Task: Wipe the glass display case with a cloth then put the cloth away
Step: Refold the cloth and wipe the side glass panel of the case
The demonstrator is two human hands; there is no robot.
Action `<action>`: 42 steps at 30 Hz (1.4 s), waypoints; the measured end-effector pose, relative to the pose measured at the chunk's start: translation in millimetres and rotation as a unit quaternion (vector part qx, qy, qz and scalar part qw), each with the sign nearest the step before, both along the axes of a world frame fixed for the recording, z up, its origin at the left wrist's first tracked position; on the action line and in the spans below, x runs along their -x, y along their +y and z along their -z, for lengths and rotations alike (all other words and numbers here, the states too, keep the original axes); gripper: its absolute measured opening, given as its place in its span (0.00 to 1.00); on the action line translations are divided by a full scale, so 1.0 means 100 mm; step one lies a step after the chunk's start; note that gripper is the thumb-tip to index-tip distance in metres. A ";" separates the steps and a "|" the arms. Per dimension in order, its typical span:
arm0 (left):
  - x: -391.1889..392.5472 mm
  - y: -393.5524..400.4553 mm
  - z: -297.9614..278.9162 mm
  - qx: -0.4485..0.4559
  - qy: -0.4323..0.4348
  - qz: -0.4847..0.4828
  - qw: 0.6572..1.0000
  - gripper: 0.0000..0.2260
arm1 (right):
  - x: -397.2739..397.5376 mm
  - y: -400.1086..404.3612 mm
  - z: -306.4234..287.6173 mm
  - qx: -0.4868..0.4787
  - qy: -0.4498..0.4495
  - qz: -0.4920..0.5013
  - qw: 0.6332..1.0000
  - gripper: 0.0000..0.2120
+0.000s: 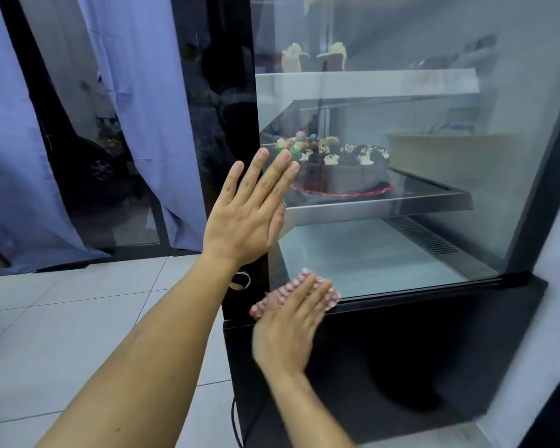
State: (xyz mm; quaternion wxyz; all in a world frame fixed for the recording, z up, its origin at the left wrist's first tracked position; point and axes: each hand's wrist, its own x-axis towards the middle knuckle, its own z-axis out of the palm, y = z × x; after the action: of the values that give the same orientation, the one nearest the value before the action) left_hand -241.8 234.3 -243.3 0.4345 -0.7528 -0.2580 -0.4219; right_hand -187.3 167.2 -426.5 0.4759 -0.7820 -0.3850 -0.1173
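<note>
Wiping looks underway: the right hand (288,321) presses a pink-and-white patterned cloth (332,294) flat at the lower centre of the black-framed glass display case (401,247); the left hand (243,215), fingers straight, braces it. Putting away remains.

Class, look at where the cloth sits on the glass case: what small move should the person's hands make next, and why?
Probably sweep the right hand and its pink cloth rightward along the bottom of the glass panel. The cloth sits at the lower left corner, straight fingers pressing it flat, and the left hand braces the case higher up, so the rest of that bottom strip looks unwiped.
</note>
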 end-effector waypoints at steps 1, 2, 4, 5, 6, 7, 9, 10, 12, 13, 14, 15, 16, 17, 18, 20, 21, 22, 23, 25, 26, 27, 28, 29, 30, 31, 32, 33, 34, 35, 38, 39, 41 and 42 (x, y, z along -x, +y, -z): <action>0.00 0.00 0.00 0.000 0.000 0.001 1.000 0.28 | -0.09 -0.04 0.00 0.016 0.003 -0.024 1.000 0.39; 0.00 0.00 0.01 0.002 0.002 0.001 1.000 0.28 | -0.18 -0.07 0.04 0.019 -0.012 -0.023 0.999 0.39; 0.00 0.00 0.01 0.004 0.006 0.000 1.000 0.28 | -0.26 -0.14 0.02 0.026 -0.052 -0.056 0.997 0.38; 0.00 0.00 0.01 0.005 0.006 0.000 1.000 0.28 | -0.26 -0.18 0.03 0.020 -0.104 -0.090 0.990 0.37; 0.00 0.00 0.01 0.007 0.005 0.001 1.000 0.28 | -0.28 -0.18 0.09 0.011 -0.189 -0.130 0.973 0.35; 0.00 -0.01 0.01 0.009 0.004 0.001 1.000 0.27 | -0.35 -0.20 0.08 0.009 -0.269 -0.181 0.946 0.34; 0.00 0.00 0.01 0.008 0.003 0.001 1.000 0.27 | -0.58 -0.22 -0.07 0.001 -0.392 -0.273 0.879 0.34; 0.00 0.00 0.00 0.007 0.002 0.002 1.000 0.27 | -0.74 -0.19 -0.18 -0.006 -0.439 -0.303 0.846 0.35; 0.00 0.00 0.00 0.006 -0.001 0.005 1.000 0.28 | -1.06 -0.18 -0.46 0.015 -0.527 -0.341 0.778 0.36; 0.01 0.00 0.01 0.005 -0.003 0.006 1.000 0.28 | -1.25 -0.19 -0.58 0.040 -0.568 -0.350 0.744 0.37; 0.00 -0.01 0.01 0.004 -0.005 0.006 1.000 0.28 | -1.45 -0.22 -0.69 0.069 -0.600 -0.355 0.714 0.39; 0.00 -0.01 0.01 0.004 -0.005 0.006 1.000 0.28 | -1.66 -0.25 -0.78 0.095 -0.620 -0.357 0.692 0.41; 0.00 -0.01 0.01 0.005 -0.004 0.004 1.000 0.28 | -1.83 -0.28 -0.84 0.113 -0.632 -0.360 0.677 0.42; 0.00 0.00 0.02 0.006 -0.003 0.002 1.000 0.28 | -1.95 -0.32 -0.87 0.122 -0.633 -0.359 0.675 0.40; 0.00 0.00 0.02 0.005 -0.001 0.000 1.000 0.28 | -2.01 -0.34 -0.84 0.116 -0.630 -0.352 0.682 0.38; 0.00 0.00 0.01 0.007 0.001 -0.006 1.000 0.28 | -1.93 -0.31 -0.70 0.093 -0.627 -0.337 0.696 0.34; 0.00 0.00 0.02 0.008 0.001 -0.007 1.000 0.27 | -1.82 -0.27 -0.61 0.087 -0.635 -0.340 0.688 0.33; 0.00 -0.01 0.02 0.007 0.001 -0.008 1.000 0.27 | -1.68 -0.22 -0.53 0.082 -0.648 -0.355 0.669 0.32; 0.00 -0.02 0.02 0.004 0.000 -0.010 1.000 0.28 | -1.49 -0.16 -0.47 0.079 -0.658 -0.374 0.648 0.32; 0.00 -0.02 0.01 0.003 0.002 -0.015 1.000 0.28 | -1.02 0.02 -0.43 0.065 -0.669 -0.403 0.621 0.30; -0.01 -0.02 0.01 0.005 0.003 -0.015 1.000 0.28 | -0.78 0.11 -0.42 0.067 -0.674 -0.411 0.610 0.29; 0.00 -0.02 0.01 0.005 0.003 -0.016 1.000 0.28 | -0.55 0.20 -0.43 0.076 -0.680 -0.416 0.599 0.28; 0.00 -0.02 0.02 0.004 0.005 -0.017 1.000 0.28 | -0.37 0.26 -0.44 0.089 -0.686 -0.421 0.586 0.28; 0.00 -0.02 0.02 0.003 0.006 -0.019 1.000 0.28 | -0.28 0.31 -0.47 0.094 -0.690 -0.428 0.576 0.28; 0.00 -0.02 0.02 0.000 0.007 -0.019 1.000 0.28 | -0.28 0.34 -0.51 0.091 -0.693 -0.430 0.572 0.27; 0.00 -0.02 0.01 -0.002 0.006 -0.019 1.000 0.28 | -0.36 0.33 -0.56 0.079 -0.697 -0.425 0.573 0.27; 0.01 -0.02 0.01 -0.002 0.006 -0.019 1.000 0.28 | -0.49 0.29 -0.61 0.062 -0.700 -0.418 0.575 0.28; 0.01 -0.03 0.01 -0.003 0.005 -0.019 1.000 0.28 | -0.68 0.24 -0.63 0.051 -0.699 -0.416 0.580 0.28; 0.01 -0.03 0.01 -0.003 0.004 -0.020 1.000 0.28 | -0.90 0.18 -0.64 0.046 -0.692 -0.415 0.588 0.28; 0.00 -0.03 0.01 -0.002 0.003 -0.019 1.000 0.28 | -1.15 0.12 -0.62 0.044 -0.686 -0.410 0.599 0.28; 0.00 -0.02 0.04 0.000 0.001 -0.018 1.000 0.28 | -1.72 -0.08 -0.52 0.042 -0.663 -0.381 0.642 0.28; -0.01 -0.02 0.03 -0.002 0.002 -0.020 1.000 0.28 | -1.78 -0.10 -0.50 0.042 -0.657 -0.377 0.652 0.28; -0.01 -0.02 0.02 -0.007 0.002 -0.023 1.000 0.28 | -1.61 -0.05 -0.47 0.027 -0.648 -0.378 0.661 0.28; -0.01 -0.01 0.02 -0.009 0.001 -0.025 1.000 0.28 | -1.43 0.01 -0.44 0.011 -0.647 -0.377 0.663 0.28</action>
State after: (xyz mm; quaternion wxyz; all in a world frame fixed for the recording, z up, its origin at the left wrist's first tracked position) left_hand -241.1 232.8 -244.9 0.4517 -0.7426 -0.2731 -0.4123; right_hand -44.2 168.3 -382.0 0.1019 -0.3028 -0.8589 -0.4003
